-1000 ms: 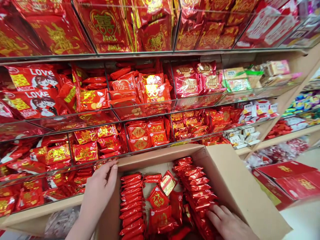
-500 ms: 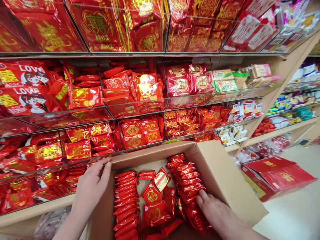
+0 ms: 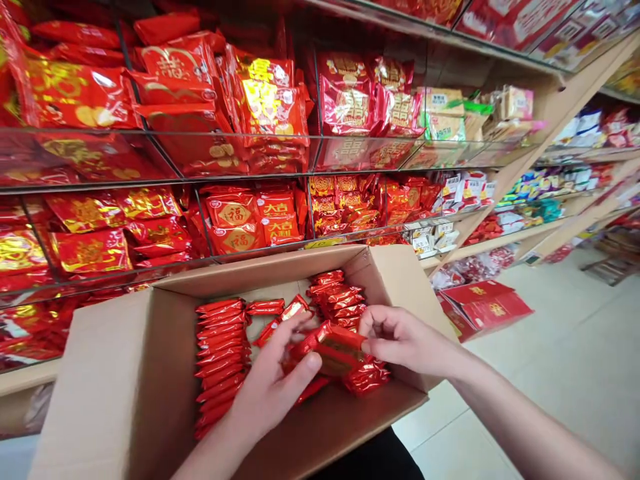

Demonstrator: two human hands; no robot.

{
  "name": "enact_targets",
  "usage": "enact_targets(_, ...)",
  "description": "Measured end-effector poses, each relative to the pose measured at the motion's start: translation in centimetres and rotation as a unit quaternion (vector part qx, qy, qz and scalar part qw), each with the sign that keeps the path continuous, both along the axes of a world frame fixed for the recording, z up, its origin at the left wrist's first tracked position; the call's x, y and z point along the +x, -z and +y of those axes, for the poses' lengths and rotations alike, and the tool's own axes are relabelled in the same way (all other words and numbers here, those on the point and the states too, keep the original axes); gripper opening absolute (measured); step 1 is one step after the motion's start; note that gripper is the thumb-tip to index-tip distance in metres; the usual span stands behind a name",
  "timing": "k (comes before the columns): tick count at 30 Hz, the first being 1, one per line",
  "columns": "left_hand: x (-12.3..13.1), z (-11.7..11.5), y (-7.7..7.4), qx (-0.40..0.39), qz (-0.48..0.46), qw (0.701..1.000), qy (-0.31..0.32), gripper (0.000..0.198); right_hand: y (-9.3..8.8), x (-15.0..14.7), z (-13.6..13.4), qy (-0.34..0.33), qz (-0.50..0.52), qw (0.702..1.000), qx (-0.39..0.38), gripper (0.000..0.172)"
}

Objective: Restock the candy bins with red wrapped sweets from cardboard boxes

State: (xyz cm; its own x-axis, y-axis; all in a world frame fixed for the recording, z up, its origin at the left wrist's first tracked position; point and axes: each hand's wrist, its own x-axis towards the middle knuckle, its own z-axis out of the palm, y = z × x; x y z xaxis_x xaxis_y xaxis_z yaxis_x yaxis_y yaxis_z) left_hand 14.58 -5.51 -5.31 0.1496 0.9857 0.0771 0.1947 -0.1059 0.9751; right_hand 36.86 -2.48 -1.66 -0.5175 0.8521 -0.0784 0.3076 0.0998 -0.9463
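Note:
An open cardboard box (image 3: pixel 125 373) sits in front of me, holding rows of small red foil snack packets (image 3: pixel 220 347). Both hands are inside it. My left hand (image 3: pixel 273 393) curls around the near end of a bunch of red packets (image 3: pixel 340 350) lifted over the middle of the box. My right hand (image 3: pixel 400 337) pinches the far end of the same bunch, fingers bent. A second row of packets (image 3: pixel 335 297) lies near the box's back wall.
Glass-fronted shelf bins (image 3: pixel 250 220) packed with red and gold packets rise right behind the box. Red gift boxes (image 3: pixel 485 307) lie on the pale tiled floor (image 3: pixel 565 347) to the right, with more shelving running away beyond.
My left hand left the box's back rim and went inside. Both hands closed on a bunch of packets and raised it. The view tilted down and the box shifted nearer.

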Motion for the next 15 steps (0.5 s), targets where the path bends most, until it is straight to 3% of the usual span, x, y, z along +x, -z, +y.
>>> enact_targets(2, 1.0, 0.2, -0.3, -0.042, -0.044, 0.998, -0.016, 0.035, 0.8, -1.7, -0.2, 0.061, 0.121, 0.990, -0.050, 0.015)
enact_targets(5, 1.5, 0.3, -0.7, -0.095, -0.098, 0.985, -0.105, 0.040, 2.6, -4.6, -0.8, 0.166, 0.253, 0.946, -0.118, 0.025)
enact_targets(8, 1.7, 0.1, -0.5, -0.127, -0.152, 0.969, -0.149, 0.047, 3.6, -6.6, -1.3, 0.215, 0.301, 0.922, -0.114, 0.031)
enact_targets(10, 1.8, 0.0, -0.4, -0.136, -0.171, 0.963, -0.154, 0.046, 3.6, -6.9, -1.3, 0.249, 0.254, 0.935, -0.019, 0.032)
enact_targets(12, 1.7, 0.1, -0.8, -0.155, -0.221, 0.952, -0.142, 0.045, 3.4, -6.6, -0.9, 0.264, 0.172, 0.938, 0.143, 0.028)
enact_targets(15, 1.2, 0.3, -2.3, -0.238, -0.349, 0.902, -0.089, 0.049, 3.1, -5.5, -0.4, 0.193, 0.100, 0.882, 0.418, 0.016)
